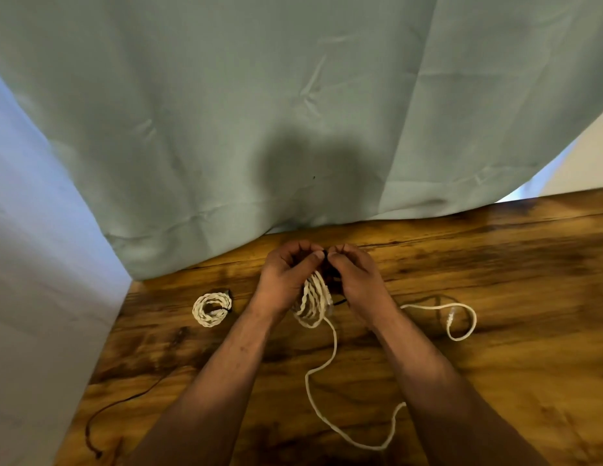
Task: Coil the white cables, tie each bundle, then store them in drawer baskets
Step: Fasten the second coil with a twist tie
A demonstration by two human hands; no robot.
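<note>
White cable coil (312, 306) hangs between the two hands, a braided, soft bundle of several loops that looks light and floppy; I judge it will spring apart if the loops are let go, so the sensible hold is across the gathered top of the loops, where all strands can be pinched at once. A loose tail (330, 381) runs from the coil's lower edge toward the person and curls across the tabletop (495, 264), ending in a loop with a connector (451, 316) to the right of the right hand.

The left hand (286, 277) is curled nearly closed around the upper part of the coil, thumb pressed toward the fingers. The right hand (355, 280) is likewise almost closed, its fingertips pinching something small and dark, probably a tie (327, 260), at the top of the bundle; its exact form is too small to tell.

To the left of the left hand, well apart, a finished coil (212, 308) lies on the tabletop, apparently already bound. A thin dark cord (125, 401) trails near the left forearm. Behind the hands hangs a green curtain (293, 112).
</note>
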